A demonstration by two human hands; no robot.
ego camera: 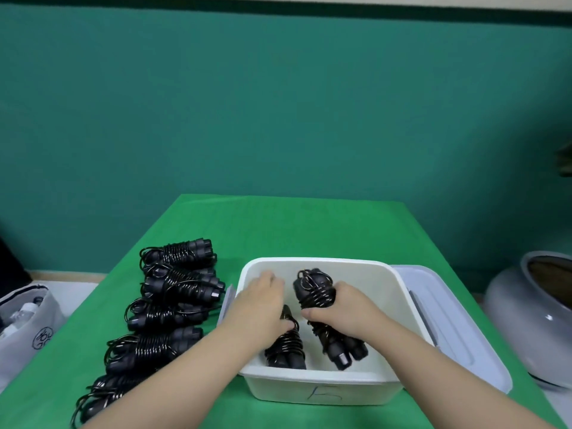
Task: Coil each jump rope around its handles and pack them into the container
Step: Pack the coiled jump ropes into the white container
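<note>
Head view: inside white square plastic container (322,383) near the green counter's (309,224) front edge, right hand (340,306) grasping one coiled black jump rope (314,289), left hand (266,305) grasping another coiled black rope (286,351). More coiled bundles (173,292) along the left edge.

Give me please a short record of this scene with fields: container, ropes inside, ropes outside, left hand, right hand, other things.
container: white tub on the green table, open, its lid beside it on the right
ropes inside: two coiled black ropes, one at left, one at right
ropes outside: row of coiled ropes on the table left of the tub
left hand: inside the tub, resting on the left rope
right hand: grip closed around the right rope
other things: grey pouch far left, grey pot far right
</note>
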